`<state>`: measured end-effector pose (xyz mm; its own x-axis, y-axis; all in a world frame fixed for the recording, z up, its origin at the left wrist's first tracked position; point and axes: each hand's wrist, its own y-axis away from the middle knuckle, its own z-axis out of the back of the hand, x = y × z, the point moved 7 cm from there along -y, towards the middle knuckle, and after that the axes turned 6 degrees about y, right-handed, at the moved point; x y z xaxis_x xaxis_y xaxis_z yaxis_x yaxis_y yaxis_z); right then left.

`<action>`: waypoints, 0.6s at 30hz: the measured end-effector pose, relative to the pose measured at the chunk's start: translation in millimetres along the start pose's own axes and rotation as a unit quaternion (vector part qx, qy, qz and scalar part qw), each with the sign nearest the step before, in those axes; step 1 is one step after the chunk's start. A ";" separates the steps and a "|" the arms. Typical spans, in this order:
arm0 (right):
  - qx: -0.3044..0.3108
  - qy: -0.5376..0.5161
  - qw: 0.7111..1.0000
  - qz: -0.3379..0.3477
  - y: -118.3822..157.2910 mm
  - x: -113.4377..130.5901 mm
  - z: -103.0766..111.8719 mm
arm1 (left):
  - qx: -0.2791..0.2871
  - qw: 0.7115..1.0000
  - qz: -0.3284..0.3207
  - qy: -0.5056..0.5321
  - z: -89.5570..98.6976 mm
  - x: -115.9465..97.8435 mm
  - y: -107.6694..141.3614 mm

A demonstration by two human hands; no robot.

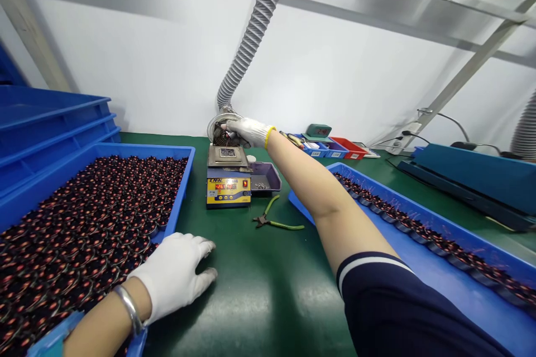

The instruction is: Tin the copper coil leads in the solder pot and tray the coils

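The right arm is stretching away from the body toward eleven o'clock, elbow nearly straight, its gloved right hand (247, 131) reaching the vent (221, 136) above the pot (228, 153). The fingers of that hand are curling in at the vent's mouth; whether its grip is coming together on anything there, I cannot tell.

The left hand (176, 276), also gloved, is lying palm down, pointing toward two o'clock, its forearm crossing the near end of the left tray (189, 164). Its grip is standing apart, thumb spread from the fingers, and it is holding nothing; whether it is pressing on the table (243, 290) is unclear.

From the left hand, the pot and vent are sitting at one o'clock, and the pliers (268, 220) are lying at two o'clock, handles spread. The controller (228, 192) is standing at six o'clock from the pot, the purple bin (274, 175) at four. Dark parts (96, 223) are filling much of the left tray, at ten o'clock from the left hand.
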<state>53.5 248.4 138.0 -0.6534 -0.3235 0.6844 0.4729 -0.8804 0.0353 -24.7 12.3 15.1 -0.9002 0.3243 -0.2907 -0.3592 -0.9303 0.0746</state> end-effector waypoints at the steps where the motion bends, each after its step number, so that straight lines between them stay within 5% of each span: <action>1: 0.019 -0.030 0.999 0.016 6.1 -2.3 -4.4 | 0.000 1.000 0.000 0.000 0.3 -0.2 0.0; 6: 0.142 -0.186 0.965 0.118 48.8 -16.2 -28.7 | 0.012 1.000 0.001 -0.007 0.2 -1.9 0.3; 12: 0.122 -0.159 0.951 0.237 87.3 -23.5 -20.7 | 0.020 1.000 0.005 -0.013 -2.2 0.8 -1.6; 18: 0.173 -0.211 0.933 0.236 98.7 -33.2 -15.0 | 0.019 1.000 0.004 0.000 -3.2 3.2 -2.6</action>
<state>112.9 167.0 107.8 -0.0669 -0.4170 0.9065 0.8590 -0.4863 -0.1603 -25.8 15.2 10.9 -0.9028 0.3167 -0.2908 -0.3611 -0.9256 0.1130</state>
